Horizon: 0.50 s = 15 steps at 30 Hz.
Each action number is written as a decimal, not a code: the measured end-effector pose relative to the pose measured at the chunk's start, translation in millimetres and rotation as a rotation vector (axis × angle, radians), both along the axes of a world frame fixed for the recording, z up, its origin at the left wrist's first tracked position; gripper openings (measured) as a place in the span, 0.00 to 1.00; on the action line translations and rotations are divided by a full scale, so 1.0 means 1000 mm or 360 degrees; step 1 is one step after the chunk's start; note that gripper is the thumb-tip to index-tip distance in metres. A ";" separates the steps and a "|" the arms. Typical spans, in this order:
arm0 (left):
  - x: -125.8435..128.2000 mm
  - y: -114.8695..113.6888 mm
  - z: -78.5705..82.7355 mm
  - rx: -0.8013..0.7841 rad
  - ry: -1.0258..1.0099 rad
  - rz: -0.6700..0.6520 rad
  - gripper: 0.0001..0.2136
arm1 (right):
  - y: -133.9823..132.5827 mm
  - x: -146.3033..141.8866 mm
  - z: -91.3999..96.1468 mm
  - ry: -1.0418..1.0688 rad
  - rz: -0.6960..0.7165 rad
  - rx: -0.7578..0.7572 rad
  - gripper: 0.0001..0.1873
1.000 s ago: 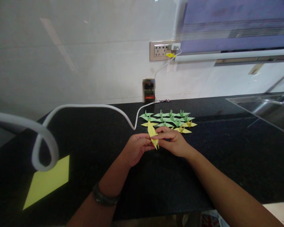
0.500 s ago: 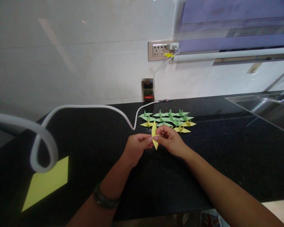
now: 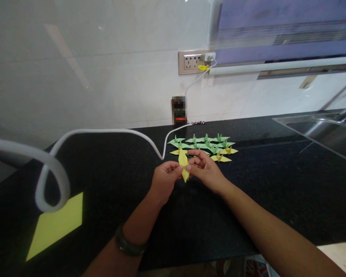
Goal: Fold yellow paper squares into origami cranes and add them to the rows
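Note:
A narrow folded piece of yellow paper [image 3: 183, 164] stands upright between my two hands over the black counter [image 3: 262, 184]. My left hand [image 3: 165, 181] pinches its left side with thumb and fingertips. From the right, my right hand [image 3: 206, 169] pinches it too, fingers curled. Just behind the hands lie several finished paper cranes [image 3: 203, 146], green ones and yellow ones, set in rows on the counter.
A flat yellow paper sheet [image 3: 56, 225] lies at the counter's near left. A thick white cable [image 3: 83, 142] loops from the left to a wall socket [image 3: 193, 61]. A small dark device [image 3: 179, 110] stands at the wall. A sink [image 3: 325, 129] is at the right.
The yellow fold has turned slightly in my fingers and both hands have shifted a little left; my right fingers have regripped its upper part.

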<state>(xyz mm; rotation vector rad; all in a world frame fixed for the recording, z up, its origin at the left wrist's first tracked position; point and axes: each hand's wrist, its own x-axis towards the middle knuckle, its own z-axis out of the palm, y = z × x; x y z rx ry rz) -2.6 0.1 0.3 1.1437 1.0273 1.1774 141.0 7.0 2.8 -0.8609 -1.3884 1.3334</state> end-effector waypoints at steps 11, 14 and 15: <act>0.004 0.000 -0.006 0.0172 0.0177 0.0186 0.10 | -0.001 0.001 -0.006 -0.0471 -0.0362 0.0190 0.12; 0.003 0.000 -0.006 0.0260 0.0340 0.0278 0.12 | -0.001 -0.001 -0.007 -0.0636 -0.0593 0.0386 0.10; 0.003 -0.001 -0.006 0.0280 0.0393 0.0240 0.12 | -0.001 -0.001 -0.007 -0.0690 -0.0636 0.0461 0.10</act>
